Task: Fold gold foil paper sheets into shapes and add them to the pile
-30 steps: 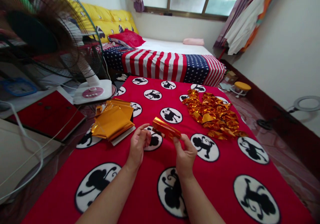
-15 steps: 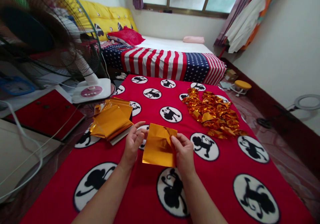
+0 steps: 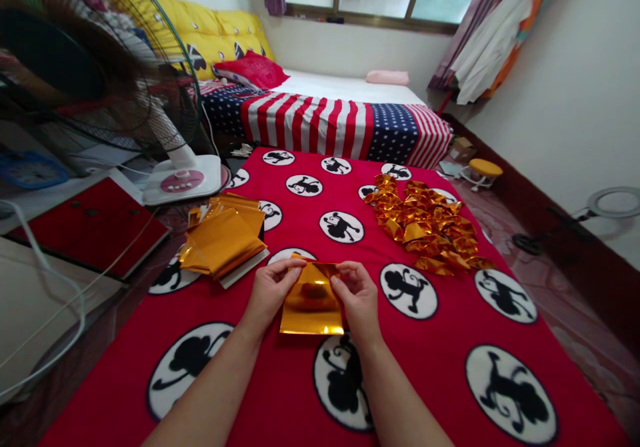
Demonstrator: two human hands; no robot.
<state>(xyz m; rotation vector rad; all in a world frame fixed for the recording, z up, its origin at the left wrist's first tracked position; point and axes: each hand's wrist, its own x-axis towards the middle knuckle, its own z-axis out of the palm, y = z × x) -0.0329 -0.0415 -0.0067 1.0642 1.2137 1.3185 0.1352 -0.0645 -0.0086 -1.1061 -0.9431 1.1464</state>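
Note:
Between my hands is a shiny gold foil paper sheet (image 3: 313, 307), its lower edge toward me and its far edge bent over. My left hand (image 3: 273, 290) pinches the sheet's upper left corner between thumb and fingers. At the upper right corner, my right hand (image 3: 359, 294) grips it the same way. A stack of flat gold foil sheets (image 3: 225, 237) lies to the left of my left hand. Beyond my right hand is a heap of folded gold foil pieces (image 3: 425, 224), crumpled-looking and overlapping.
Everything lies on a red cloth (image 3: 280, 394) printed with black monkeys in white circles. An electric fan (image 3: 185, 177) stands at the left, beside a red panel (image 3: 93, 224). Behind is a bed with a flag-patterned cover (image 3: 320, 124). A yellow stool (image 3: 485, 168) stands at the right.
My left hand has closed on the sheet's left corner, where its fingers were apart before. The sheet has tilted and its far edge is now bent over. My right hand shifted slightly left.

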